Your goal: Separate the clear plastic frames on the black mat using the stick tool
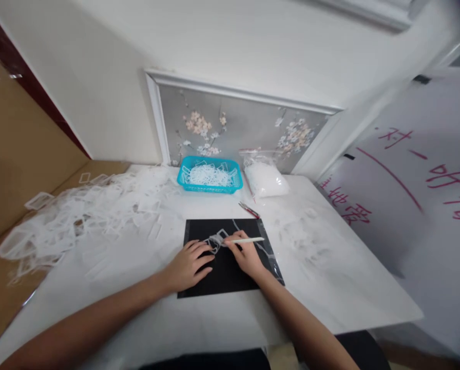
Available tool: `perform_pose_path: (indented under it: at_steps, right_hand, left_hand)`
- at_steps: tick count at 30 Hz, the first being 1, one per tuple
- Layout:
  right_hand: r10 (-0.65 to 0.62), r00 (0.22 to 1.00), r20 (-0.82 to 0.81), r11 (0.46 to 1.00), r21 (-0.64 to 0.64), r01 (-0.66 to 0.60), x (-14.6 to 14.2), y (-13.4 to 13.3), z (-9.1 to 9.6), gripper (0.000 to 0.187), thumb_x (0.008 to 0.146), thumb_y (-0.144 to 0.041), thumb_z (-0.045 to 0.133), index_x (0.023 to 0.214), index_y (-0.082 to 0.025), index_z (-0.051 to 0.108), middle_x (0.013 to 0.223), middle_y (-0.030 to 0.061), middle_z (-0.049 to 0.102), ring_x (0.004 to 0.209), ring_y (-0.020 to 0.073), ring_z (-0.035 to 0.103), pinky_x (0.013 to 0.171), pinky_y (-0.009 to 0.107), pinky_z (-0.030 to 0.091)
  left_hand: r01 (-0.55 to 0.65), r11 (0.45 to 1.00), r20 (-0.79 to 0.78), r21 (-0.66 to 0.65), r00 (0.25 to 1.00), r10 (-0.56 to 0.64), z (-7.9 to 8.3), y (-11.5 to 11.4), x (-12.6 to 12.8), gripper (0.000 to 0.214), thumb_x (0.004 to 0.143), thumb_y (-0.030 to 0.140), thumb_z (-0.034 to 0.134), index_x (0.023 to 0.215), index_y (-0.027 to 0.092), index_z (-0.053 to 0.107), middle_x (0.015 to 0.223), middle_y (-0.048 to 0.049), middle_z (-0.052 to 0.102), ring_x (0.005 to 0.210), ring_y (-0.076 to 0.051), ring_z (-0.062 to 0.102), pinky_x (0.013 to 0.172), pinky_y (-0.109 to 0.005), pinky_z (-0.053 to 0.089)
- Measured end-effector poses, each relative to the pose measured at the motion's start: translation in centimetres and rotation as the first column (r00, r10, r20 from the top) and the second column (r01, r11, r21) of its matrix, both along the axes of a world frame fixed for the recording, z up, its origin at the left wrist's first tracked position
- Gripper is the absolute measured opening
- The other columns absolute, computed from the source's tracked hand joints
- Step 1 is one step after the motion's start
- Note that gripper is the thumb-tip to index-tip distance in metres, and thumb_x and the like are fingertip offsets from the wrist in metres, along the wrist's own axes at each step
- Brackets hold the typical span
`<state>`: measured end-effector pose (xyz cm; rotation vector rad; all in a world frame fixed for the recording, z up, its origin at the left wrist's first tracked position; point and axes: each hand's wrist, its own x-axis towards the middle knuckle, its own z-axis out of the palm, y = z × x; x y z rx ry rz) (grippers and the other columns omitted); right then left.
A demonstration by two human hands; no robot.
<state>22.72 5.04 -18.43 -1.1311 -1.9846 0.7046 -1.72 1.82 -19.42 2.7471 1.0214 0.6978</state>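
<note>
A black mat [230, 275] lies on the white table [330, 288] in front of me. My left hand [187, 265] rests on the mat's left side, its fingers pressing a small translucent plastic frame piece [217, 240]. My right hand [246, 256] is closed round a thin white stick-like tool [245, 240], held like a pen with its tip at the same plastic piece.
A blue basket [209, 176] of clear plastic frames stands at the back, beside a clear bag [266, 178] of white pieces. Several loose plastic frames [72, 216] are heaped at left. A small red-handled tool [249, 209] lies behind the mat. A whiteboard [418, 200] with red writing leans at right.
</note>
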Motion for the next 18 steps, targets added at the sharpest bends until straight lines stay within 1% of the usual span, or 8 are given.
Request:
perform_pose_path:
  at_steps: [3,5,9,13,18]
  right_hand:
    - [0.05,0.998,-0.043,0.999,0.011,-0.05,-0.4,-0.7,0.3,0.029,0.1,-0.035,0.05,0.092,-0.021,0.073,0.093,0.0072,0.073,0.093,0.021,0.067,0.087,0.036,0.054]
    - [0.084,0.993,-0.079,0.996,-0.019,-0.085,-0.8,-1.0,0.5,0.027,0.099,-0.035,0.052,0.091,-0.021,0.074,0.092,0.0062,0.074,0.092,0.0204,0.068,0.085,0.034,0.054]
    - [0.145,0.97,-0.197,0.974,-0.144,-0.175,-1.4,-1.2,0.6,0.024,0.096,-0.037,0.057,0.092,-0.021,0.074,0.093,0.0058,0.074,0.091,0.0212,0.069,0.085,0.034,0.053]
    - [0.165,0.956,-0.241,0.961,-0.18,-0.211,-1.5,-1.2,0.3,0.026,0.095,-0.041,0.057,0.093,-0.021,0.075,0.093,0.006,0.074,0.092,0.0225,0.069,0.085,0.035,0.052]
    - [0.169,0.957,-0.237,0.953,-0.21,-0.22,-1.6,-1.2,0.4,0.033,0.095,-0.046,0.055,0.089,-0.02,0.074,0.089,0.0058,0.073,0.087,0.0222,0.068,0.081,0.033,0.051]
  left_hand:
    - [-0.102,0.995,0.092,0.013,0.991,0.1,0.0,0.2,-0.2,0.019,0.092,0.031,0.061,0.107,0.024,0.07,0.125,-0.0073,0.063,0.124,-0.027,0.053,0.11,-0.053,0.039]
    - [-0.136,0.991,0.138,0.01,0.982,0.133,0.0,0.2,-0.2,0.015,0.092,0.032,0.061,0.102,0.024,0.069,0.124,-0.007,0.063,0.126,-0.028,0.052,0.111,-0.054,0.039]
    - [-0.13,0.991,0.167,0.008,0.978,0.127,-0.1,-0.1,0.2,0.016,0.092,0.031,0.061,0.104,0.023,0.066,0.121,-0.0069,0.063,0.129,-0.029,0.05,0.113,-0.056,0.038]
    - [-0.152,0.988,0.189,0.019,0.971,0.146,-0.6,0.0,0.6,0.008,0.093,0.026,0.058,0.095,0.023,0.065,0.115,-0.0052,0.065,0.126,-0.027,0.052,0.111,-0.056,0.04]
    - [-0.15,0.987,0.253,0.056,0.959,0.132,-1.1,0.8,0.8,0.013,0.094,0.022,0.057,0.085,0.023,0.066,0.103,-0.0033,0.068,0.116,-0.025,0.058,0.106,-0.054,0.045]
